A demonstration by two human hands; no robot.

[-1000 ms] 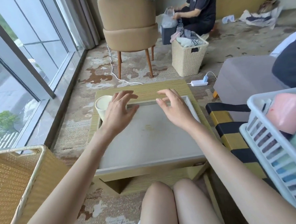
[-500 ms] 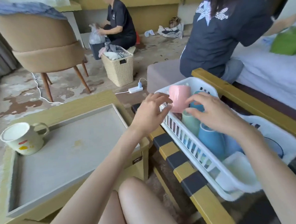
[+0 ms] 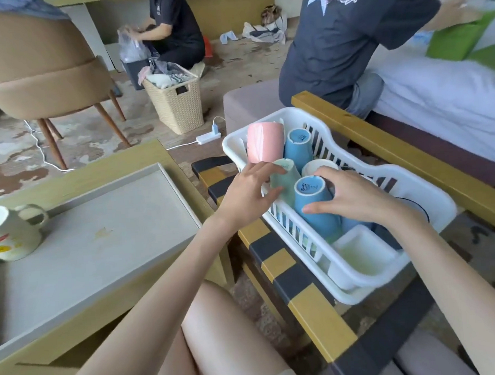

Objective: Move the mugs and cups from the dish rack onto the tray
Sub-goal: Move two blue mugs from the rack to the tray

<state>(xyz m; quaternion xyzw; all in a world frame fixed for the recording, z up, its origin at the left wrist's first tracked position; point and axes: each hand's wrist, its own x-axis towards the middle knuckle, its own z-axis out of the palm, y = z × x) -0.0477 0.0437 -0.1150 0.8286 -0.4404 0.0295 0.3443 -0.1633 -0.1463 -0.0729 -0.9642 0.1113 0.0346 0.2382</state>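
Observation:
A white plastic dish rack (image 3: 345, 271) sits on a yellow-and-black bench at the right. Upside down in it stand a pink cup (image 3: 265, 142), a far blue cup (image 3: 298, 148), a mint-green cup (image 3: 284, 182), a near blue cup (image 3: 316, 209) and a cream cup (image 3: 315, 166). My left hand (image 3: 249, 193) has its fingers around the mint-green cup. My right hand (image 3: 352, 194) wraps the near blue cup from the right. At the left lies the grey tray (image 3: 105, 240) with a cream mug (image 3: 9, 232) on its far-left corner.
A white tub (image 3: 361, 253) fills the rack's near end. A person in a dark shirt (image 3: 347, 38) sits just behind the rack on a bed. A beige chair (image 3: 42, 69), a wicker basket (image 3: 176, 102) and another person (image 3: 172, 28) are further back.
My view swung from the tray to the rack. Both hands left the tray, reached the rack, then dropped from the pink cup's level onto the mint-green and near blue cups.

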